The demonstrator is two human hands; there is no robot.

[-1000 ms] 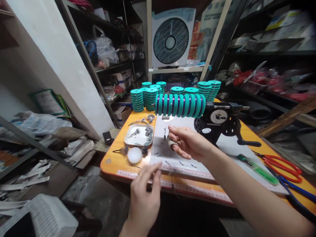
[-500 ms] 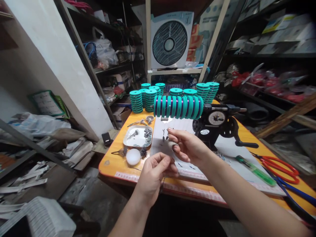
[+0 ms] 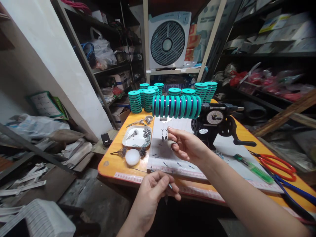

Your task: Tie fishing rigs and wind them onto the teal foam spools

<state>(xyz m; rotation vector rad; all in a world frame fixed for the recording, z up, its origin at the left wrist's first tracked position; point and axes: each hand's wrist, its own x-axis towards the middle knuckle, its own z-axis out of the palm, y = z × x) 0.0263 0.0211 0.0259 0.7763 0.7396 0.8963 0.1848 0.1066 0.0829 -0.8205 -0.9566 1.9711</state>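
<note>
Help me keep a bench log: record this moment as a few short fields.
Left hand: pinches a small thin item, too small to name
Right hand: raised above a white sheet, one finger wrapped
Sheet: small dark pieces lying on it
Beside it: white tray, stacks of teal spools
Winder: hand-crank winder with dial, carrying teal-and-purple spools
Table right: green screwdriver, red-handled scissors

Bare forearms (image 3: 247, 200), left hand (image 3: 154, 197), right hand (image 3: 189, 146) (a finger wrapped in beige tape (image 3: 171, 144))

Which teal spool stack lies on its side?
The row of spools on the hand-crank winder, held horizontally; the other stacks stand upright behind it.
</note>
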